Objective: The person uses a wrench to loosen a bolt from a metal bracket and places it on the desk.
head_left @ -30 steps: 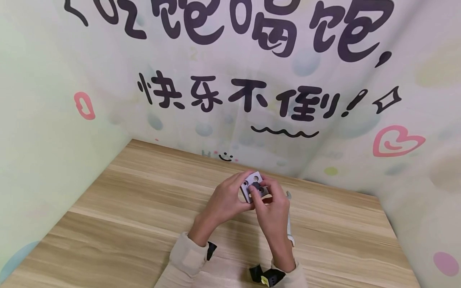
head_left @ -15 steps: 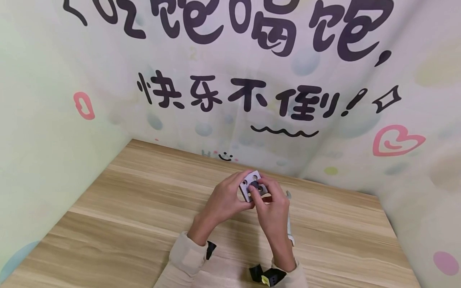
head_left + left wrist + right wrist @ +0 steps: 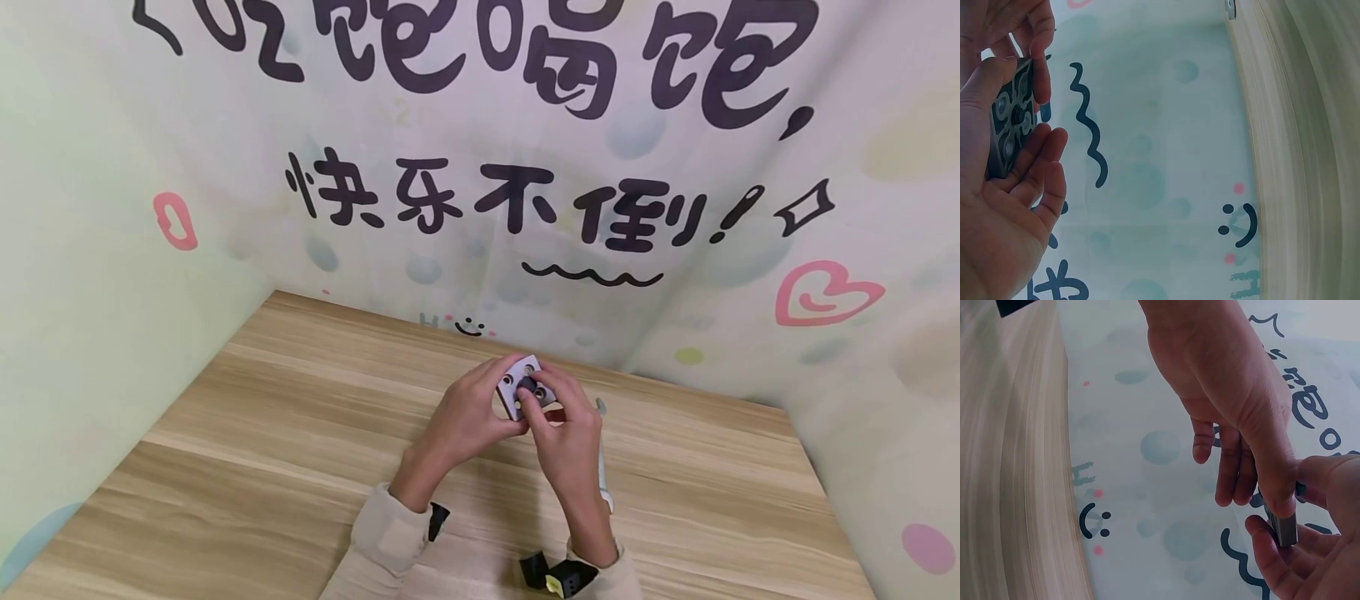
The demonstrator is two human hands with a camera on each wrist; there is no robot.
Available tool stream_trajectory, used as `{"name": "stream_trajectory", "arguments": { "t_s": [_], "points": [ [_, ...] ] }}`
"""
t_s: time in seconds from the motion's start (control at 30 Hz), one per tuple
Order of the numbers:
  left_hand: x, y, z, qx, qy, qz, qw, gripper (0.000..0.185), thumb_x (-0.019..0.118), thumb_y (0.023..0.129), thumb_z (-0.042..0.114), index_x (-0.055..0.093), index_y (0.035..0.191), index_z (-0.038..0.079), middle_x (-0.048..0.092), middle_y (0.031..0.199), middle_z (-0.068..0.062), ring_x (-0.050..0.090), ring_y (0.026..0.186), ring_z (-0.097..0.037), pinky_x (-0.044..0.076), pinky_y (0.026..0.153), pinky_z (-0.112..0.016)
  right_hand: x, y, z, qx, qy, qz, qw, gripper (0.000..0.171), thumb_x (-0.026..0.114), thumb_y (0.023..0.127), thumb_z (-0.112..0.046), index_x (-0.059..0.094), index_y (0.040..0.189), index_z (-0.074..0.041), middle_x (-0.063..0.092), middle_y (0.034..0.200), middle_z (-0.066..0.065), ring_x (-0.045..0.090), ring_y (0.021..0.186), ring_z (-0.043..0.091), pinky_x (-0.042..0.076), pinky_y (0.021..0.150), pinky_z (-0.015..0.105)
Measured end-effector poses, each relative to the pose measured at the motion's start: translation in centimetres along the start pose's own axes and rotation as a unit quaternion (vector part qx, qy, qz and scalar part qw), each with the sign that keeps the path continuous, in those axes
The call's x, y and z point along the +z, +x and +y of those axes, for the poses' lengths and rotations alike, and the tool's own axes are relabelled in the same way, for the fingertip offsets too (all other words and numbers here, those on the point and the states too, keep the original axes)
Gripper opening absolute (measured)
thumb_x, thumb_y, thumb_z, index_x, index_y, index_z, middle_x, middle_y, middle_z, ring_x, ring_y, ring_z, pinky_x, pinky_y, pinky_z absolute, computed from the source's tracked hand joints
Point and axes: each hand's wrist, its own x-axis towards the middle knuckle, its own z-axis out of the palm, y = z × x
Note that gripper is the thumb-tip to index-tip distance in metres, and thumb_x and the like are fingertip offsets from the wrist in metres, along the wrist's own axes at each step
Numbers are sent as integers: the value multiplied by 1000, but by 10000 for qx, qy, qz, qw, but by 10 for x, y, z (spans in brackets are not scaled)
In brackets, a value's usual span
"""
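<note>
Both hands hold a small pale square block (image 3: 517, 385) with round holes just above the wooden table (image 3: 262, 433). My left hand (image 3: 501, 402) grips its left side between thumb and fingers. My right hand (image 3: 537, 392) pinches the right side, thumb resting by a dark round piece (image 3: 528, 384) in the block's centre. In the left wrist view the block (image 3: 1013, 119) looks dark, with the left hand (image 3: 1025, 131) cupped around it. The right wrist view shows only the block's grey edge (image 3: 1284, 530) under the right hand's fingertips (image 3: 1275, 506).
A slim white pen-like tool (image 3: 602, 467) lies on the table just right of my right wrist. Printed fabric walls (image 3: 480, 208) close the table in at the back and on both sides. Cream sleeves and dark wrist straps (image 3: 558, 575) sit at the near edge.
The block has shifted slightly up and left in both hands. The right thumb now covers more of the dark centre piece. The arms have barely moved.
</note>
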Motion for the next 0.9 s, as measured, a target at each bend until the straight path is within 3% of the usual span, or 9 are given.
{"name": "stream_trajectory", "arguments": {
  "t_s": [0.23,0.73,0.9],
  "points": [
    [0,0,-1,12,-9,24,10000,74,89,70,17,56,134,3,67,120,-8,65,101,-19,55,84,-32,0,0,1,11,77,-68,9999,23,75,87,-7,73,110,-4,69,120,11,68,96,22,56,58,29],
    [0,0,-2,-45,10,35,10000,72,88,72,19,55,134,5,66,121,-8,65,99,-19,55,79,-32,-1,0,2,-244,317,-275,9988,27,67,92,-2,72,118,-5,66,126,14,68,102,24,56,62,25],
    [0,0,-2,-72,-40,17,10000,74,89,71,18,54,135,4,66,123,-8,64,100,-19,55,81,-32,-2,0,2,-74,349,-341,9988,32,69,91,-5,70,123,-7,65,127,11,66,101,22,56,63,28]
  ]
}}
